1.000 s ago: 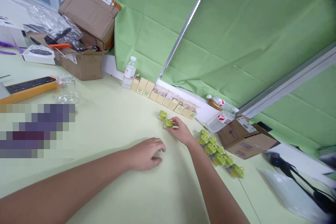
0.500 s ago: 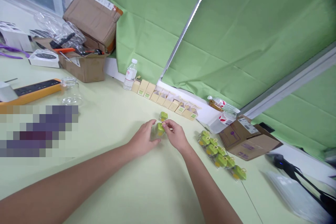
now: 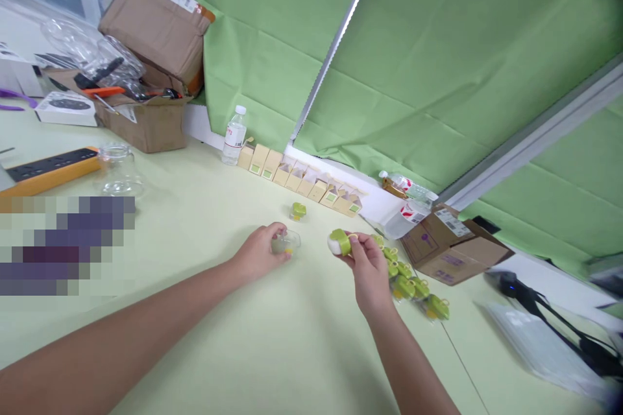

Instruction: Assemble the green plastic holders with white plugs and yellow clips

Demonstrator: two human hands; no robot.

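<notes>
My left hand (image 3: 257, 251) is closed around the side of a small clear container (image 3: 293, 243) with a yellow mark, standing on the table. To the right, my right hand (image 3: 370, 266) pinches a green lid (image 3: 340, 242) by its loop; the lid is tilted, and its white underside faces left. Lid and container are apart. Just behind the container stands a small green-topped container (image 3: 298, 210). Partly behind my right hand, several more green-topped containers (image 3: 403, 286) with loops stand in a cluster.
A row of small cardboard boxes (image 3: 296, 176) lines the back, beside a water bottle (image 3: 234, 136). At left are a clear jar (image 3: 117, 170), a power strip (image 3: 53, 168) and a carton of tools (image 3: 156, 126). A lying bottle (image 3: 409, 214), a cardboard box (image 3: 450, 249) and a plastic bag (image 3: 540, 343) lie right.
The green lid has come off the clear container. My right hand has carried it to the right, while my left hand has closed on the container. The view has shifted slightly.
</notes>
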